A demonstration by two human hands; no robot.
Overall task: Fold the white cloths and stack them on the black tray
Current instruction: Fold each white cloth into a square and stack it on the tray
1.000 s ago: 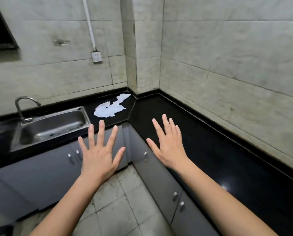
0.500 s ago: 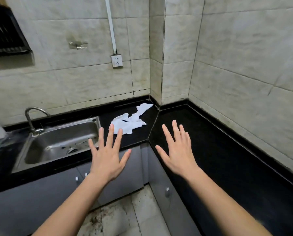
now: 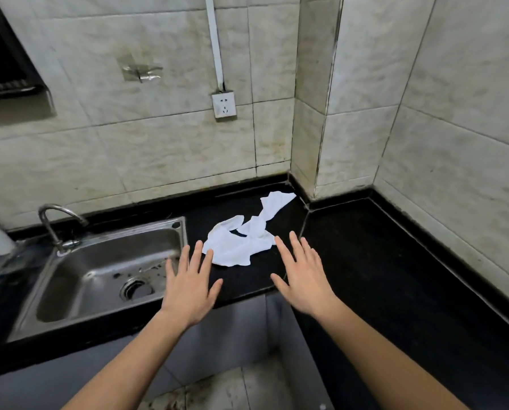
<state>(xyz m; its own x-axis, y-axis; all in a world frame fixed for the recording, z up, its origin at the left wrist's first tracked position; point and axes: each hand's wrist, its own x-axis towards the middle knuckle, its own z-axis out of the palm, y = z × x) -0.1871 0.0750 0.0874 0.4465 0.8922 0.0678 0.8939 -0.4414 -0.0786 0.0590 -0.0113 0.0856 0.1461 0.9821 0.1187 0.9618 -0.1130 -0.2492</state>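
White cloths (image 3: 244, 241) are lying crumpled near the countertop's (image 3: 365, 261) back corner; the left hand (image 3: 189, 287) and right hand (image 3: 305, 284) are hovering with fingers spread, probably reaching to gather them.

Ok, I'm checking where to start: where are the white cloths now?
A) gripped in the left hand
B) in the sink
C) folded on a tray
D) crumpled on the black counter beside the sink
D: the white cloths lie crumpled on the black counter, beside the sink.
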